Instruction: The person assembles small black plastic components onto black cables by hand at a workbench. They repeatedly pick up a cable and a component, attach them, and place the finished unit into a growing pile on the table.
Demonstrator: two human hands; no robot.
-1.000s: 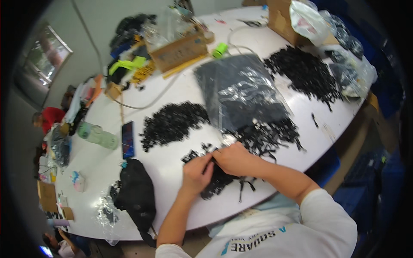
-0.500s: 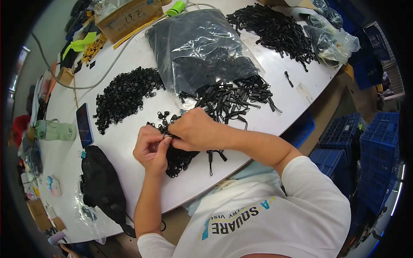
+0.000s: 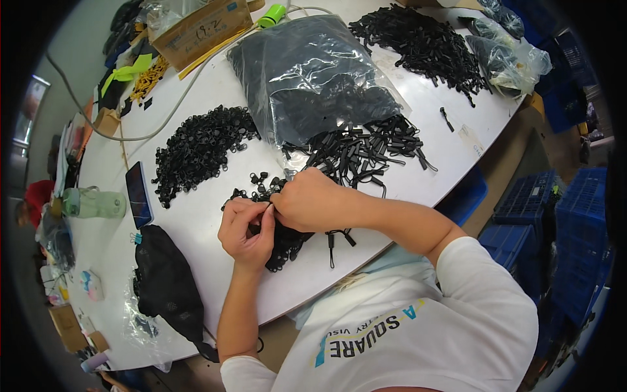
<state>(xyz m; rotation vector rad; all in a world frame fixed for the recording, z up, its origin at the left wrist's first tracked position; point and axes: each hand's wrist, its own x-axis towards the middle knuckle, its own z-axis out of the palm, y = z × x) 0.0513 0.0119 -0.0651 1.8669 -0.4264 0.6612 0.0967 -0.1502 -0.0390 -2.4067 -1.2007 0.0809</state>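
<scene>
My left hand (image 3: 248,230) and my right hand (image 3: 312,201) meet above a small heap of black looped pieces (image 3: 284,248). Thumb and fingers of the left are pinched together, with a tiny dark bit showing at their tips. Closed fingers of the right press against the same spot, their tips mostly hidden behind the hand. What they hold is too small to name. Just beyond lie black cord pulls (image 3: 356,153) with thin loops, spilling from a large clear plastic bag (image 3: 307,59). Two loose cord pulls (image 3: 332,248) rest beside my right wrist.
Left of the bag spreads a pile of small black ring-ended pieces (image 3: 202,147). Another black pile (image 3: 424,49) lies far right. A phone (image 3: 138,195), a green bottle (image 3: 95,204) and a black cloth pouch (image 3: 166,281) line the left. Blue crates (image 3: 578,228) stand off the table's right side.
The whole view has shifted slightly, moving the scene right and down. Both hands stay together over the heap, with the left thumb now more upright against its fingers.
</scene>
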